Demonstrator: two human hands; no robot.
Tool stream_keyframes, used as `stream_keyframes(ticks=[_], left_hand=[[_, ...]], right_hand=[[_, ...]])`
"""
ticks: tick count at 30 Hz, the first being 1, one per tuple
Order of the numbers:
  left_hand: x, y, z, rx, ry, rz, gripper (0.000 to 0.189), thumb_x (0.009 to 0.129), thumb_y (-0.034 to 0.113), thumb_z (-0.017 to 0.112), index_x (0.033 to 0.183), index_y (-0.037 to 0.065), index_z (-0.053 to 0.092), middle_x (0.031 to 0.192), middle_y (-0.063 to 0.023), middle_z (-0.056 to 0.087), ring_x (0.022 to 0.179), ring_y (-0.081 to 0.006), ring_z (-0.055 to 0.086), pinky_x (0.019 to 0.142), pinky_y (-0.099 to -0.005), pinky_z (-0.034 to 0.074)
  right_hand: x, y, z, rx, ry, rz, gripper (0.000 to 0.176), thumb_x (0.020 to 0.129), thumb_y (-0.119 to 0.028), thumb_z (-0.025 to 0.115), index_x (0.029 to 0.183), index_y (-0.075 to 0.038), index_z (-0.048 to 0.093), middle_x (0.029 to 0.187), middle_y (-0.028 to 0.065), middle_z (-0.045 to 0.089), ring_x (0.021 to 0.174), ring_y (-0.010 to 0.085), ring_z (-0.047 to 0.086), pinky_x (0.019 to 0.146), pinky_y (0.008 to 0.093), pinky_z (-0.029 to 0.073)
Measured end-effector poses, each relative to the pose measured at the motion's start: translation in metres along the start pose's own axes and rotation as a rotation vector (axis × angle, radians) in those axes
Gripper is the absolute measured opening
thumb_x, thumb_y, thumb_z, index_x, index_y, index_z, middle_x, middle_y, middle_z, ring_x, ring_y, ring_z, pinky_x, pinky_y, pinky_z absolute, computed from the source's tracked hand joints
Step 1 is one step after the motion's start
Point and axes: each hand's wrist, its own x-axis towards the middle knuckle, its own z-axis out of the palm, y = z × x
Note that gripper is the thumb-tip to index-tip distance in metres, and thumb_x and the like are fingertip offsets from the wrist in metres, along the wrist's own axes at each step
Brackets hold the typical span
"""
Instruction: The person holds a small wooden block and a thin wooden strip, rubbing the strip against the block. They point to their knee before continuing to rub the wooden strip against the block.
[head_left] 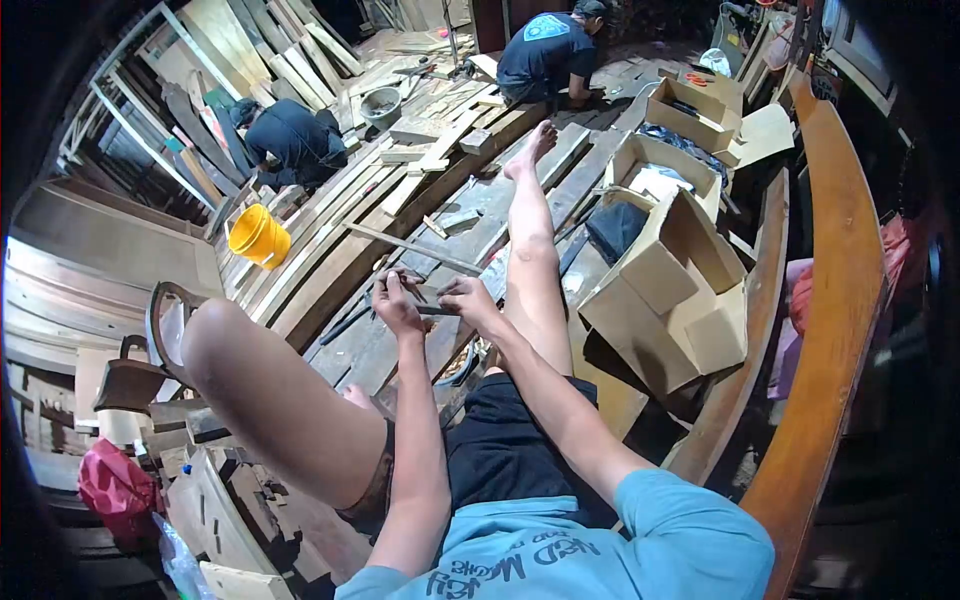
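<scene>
My left hand (398, 302) is raised in front of my lap with its fingers closed in a pinch. Close beside it, my right hand (470, 302) is also closed, fingertips turned toward the left. Between them shows a small, thin, dark piece (431, 298), too small to make out, and both hands seem to grip it. Just beyond the hands lies a long narrow wooden strip (412, 247). Below the right hand, partly hidden by my leg, is a round container (458, 366) with small bits in it.
Open cardboard boxes (690, 290) stand at my right, beside a long curved wooden board (825, 300). A yellow bucket (259, 237) stands at the left, and a grey basin (381, 106) farther back. Planks (330, 215) cover much of the floor. Two people crouch or sit beyond.
</scene>
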Motion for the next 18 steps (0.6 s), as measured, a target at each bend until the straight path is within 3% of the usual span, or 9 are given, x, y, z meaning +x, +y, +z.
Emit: stream_keyframes(ticks=[6,10,14,16,17,18], left_hand=[[0.0,-0.003,0.002,-0.051,-0.021,-0.031,0.017,0.085,0.014,0.047,0.079,0.001,0.055,0.064,-0.0064,0.055,0.059,-0.0139,0.054,0.059,-0.025,0.043],[0.0,-0.003,0.0,-0.115,0.008,-0.028,0.017,0.084,0.014,0.049,0.079,0.0,0.056,0.064,-0.0065,0.056,0.058,-0.0141,0.055,0.059,-0.0253,0.042],[0.0,-0.001,0.001,-0.05,0.003,-0.034,0.017,0.084,0.014,0.047,0.078,0.0,0.055,0.064,-0.0063,0.055,0.058,-0.0138,0.054,0.059,-0.0251,0.042],[0.0,-0.001,0.0,-0.015,-0.008,-0.025,0.017,0.085,0.014,0.047,0.078,0.0,0.055,0.064,-0.0067,0.055,0.058,-0.0142,0.053,0.059,-0.0253,0.042],[0.0,-0.003,-0.001,-0.044,0.0,-0.033,0.017,0.085,0.014,0.047,0.078,0.0,0.055,0.063,-0.0069,0.055,0.058,-0.0144,0.053,0.059,-0.0254,0.042],[0.001,-0.004,0.0,-0.077,0.002,-0.038,0.017,0.085,0.014,0.047,0.078,0.0,0.054,0.063,-0.0072,0.055,0.058,-0.0146,0.053,0.058,-0.0255,0.042]], right_hand=[[-0.007,-0.02,0.006,0.245,-0.037,0.076,0.009,0.071,0.0,0.061,0.08,0.0,0.06,0.071,0.0062,0.062,0.064,0.011,0.057,0.06,0.0229,0.046],[0.001,0.0,0.003,0.065,-0.006,0.004,0.007,0.069,-0.002,0.062,0.075,0.001,0.061,0.07,0.0065,0.061,0.061,0.0117,0.055,0.057,0.0241,0.044],[0.002,-0.003,0.007,0.139,-0.026,0.01,0.007,0.068,-0.003,0.062,0.074,0.001,0.062,0.067,0.006,0.06,0.06,0.0117,0.054,0.055,0.0245,0.043],[-0.002,-0.004,0.009,0.107,-0.036,-0.091,0.009,0.068,-0.003,0.063,0.076,0.001,0.062,0.066,0.0047,0.059,0.059,0.0112,0.053,0.053,0.0238,0.042],[-0.004,-0.005,0.005,0.124,0.0,0.031,0.011,0.068,-0.003,0.063,0.077,0.001,0.062,0.066,0.004,0.059,0.058,0.0111,0.054,0.052,0.0233,0.042],[-0.004,-0.007,0.006,0.127,0.005,0.03,0.011,0.068,-0.003,0.063,0.077,0.001,0.062,0.066,0.004,0.059,0.058,0.0111,0.054,0.052,0.0233,0.042]])
